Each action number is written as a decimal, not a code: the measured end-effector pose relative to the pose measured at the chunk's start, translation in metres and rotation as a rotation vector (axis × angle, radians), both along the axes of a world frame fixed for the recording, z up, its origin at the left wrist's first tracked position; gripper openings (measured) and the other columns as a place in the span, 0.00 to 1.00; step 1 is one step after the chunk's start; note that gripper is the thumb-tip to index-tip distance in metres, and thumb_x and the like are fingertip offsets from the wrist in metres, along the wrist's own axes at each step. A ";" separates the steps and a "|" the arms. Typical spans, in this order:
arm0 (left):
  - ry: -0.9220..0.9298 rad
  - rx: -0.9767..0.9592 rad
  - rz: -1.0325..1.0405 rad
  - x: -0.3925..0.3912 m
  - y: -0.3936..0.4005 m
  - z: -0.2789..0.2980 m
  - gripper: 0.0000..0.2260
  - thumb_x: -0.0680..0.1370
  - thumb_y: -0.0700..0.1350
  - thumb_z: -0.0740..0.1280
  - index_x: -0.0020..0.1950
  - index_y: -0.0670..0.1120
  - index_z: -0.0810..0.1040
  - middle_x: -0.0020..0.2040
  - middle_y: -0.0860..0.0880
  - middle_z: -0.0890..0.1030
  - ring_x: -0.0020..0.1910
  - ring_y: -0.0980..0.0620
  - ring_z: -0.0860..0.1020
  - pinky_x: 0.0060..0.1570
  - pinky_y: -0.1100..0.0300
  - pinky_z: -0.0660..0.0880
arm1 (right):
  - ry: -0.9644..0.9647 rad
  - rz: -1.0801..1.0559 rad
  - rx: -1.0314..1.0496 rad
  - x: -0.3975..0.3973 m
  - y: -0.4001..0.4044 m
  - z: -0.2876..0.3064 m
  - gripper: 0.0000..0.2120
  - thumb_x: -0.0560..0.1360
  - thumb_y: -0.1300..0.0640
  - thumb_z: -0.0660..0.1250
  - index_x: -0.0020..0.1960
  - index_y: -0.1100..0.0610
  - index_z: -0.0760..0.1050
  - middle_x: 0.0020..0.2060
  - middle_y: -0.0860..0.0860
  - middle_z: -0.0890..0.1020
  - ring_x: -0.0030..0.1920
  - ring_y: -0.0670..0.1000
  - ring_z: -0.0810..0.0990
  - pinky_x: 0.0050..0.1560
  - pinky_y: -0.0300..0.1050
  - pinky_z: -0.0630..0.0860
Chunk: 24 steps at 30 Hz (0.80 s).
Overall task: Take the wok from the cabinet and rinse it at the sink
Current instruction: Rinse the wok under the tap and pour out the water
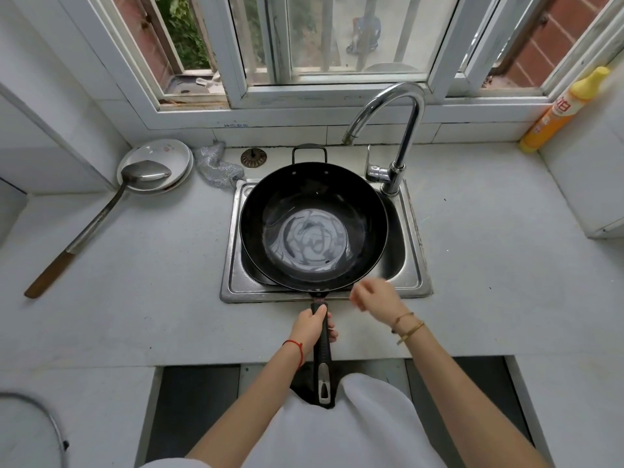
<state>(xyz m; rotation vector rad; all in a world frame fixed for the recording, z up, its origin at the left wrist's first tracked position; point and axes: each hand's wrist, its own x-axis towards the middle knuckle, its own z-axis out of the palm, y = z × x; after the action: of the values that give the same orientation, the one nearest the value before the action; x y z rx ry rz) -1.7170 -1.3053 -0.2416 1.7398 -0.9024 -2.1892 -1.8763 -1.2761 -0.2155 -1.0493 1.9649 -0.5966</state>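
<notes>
A black wok (270,204) sits over the steel sink (413,251), with a pool of rippling water in its bottom. Its long black handle (322,352) points toward me across the counter's front edge. My left hand (312,327) is wrapped around that handle close to the wok. My right hand (374,295) hovers blurred just right of the handle's root, at the sink's front rim, fingers loosely curled and holding nothing. The chrome tap (395,130) arches over the wok's far right side; no water stream shows from its spout.
A metal spatula (101,211) rests on stacked white plates (158,153) at the left. A steel scourer (217,167) and a drain plug (254,157) lie behind the sink. A yellow detergent bottle (564,109) stands at the far right. A window runs behind.
</notes>
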 end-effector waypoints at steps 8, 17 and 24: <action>-0.070 -0.022 -0.021 -0.006 0.003 -0.001 0.09 0.82 0.43 0.57 0.44 0.43 0.70 0.32 0.47 0.71 0.26 0.51 0.70 0.32 0.58 0.73 | 0.083 -0.362 -0.347 -0.080 -0.098 0.045 0.16 0.81 0.62 0.54 0.64 0.59 0.75 0.59 0.55 0.81 0.59 0.52 0.77 0.64 0.42 0.69; -0.088 -0.043 -0.036 -0.007 0.004 0.001 0.09 0.83 0.44 0.55 0.47 0.42 0.70 0.33 0.48 0.71 0.27 0.51 0.71 0.31 0.59 0.73 | 0.070 -0.206 -0.260 -0.109 -0.181 0.050 0.23 0.82 0.61 0.50 0.77 0.56 0.59 0.62 0.61 0.78 0.54 0.55 0.79 0.51 0.41 0.72; -0.094 -0.027 -0.012 -0.007 0.003 -0.001 0.10 0.83 0.44 0.56 0.44 0.43 0.70 0.32 0.48 0.71 0.24 0.52 0.70 0.28 0.59 0.72 | 0.027 -0.184 -0.271 -0.108 -0.196 0.039 0.23 0.83 0.62 0.49 0.77 0.56 0.59 0.68 0.56 0.73 0.64 0.52 0.73 0.59 0.30 0.61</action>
<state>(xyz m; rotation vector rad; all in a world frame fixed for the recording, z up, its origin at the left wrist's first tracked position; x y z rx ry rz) -1.7236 -1.3024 -0.2427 1.8430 -0.9618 -2.1074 -1.9846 -1.4723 -0.1769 -1.0470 2.0575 -0.9764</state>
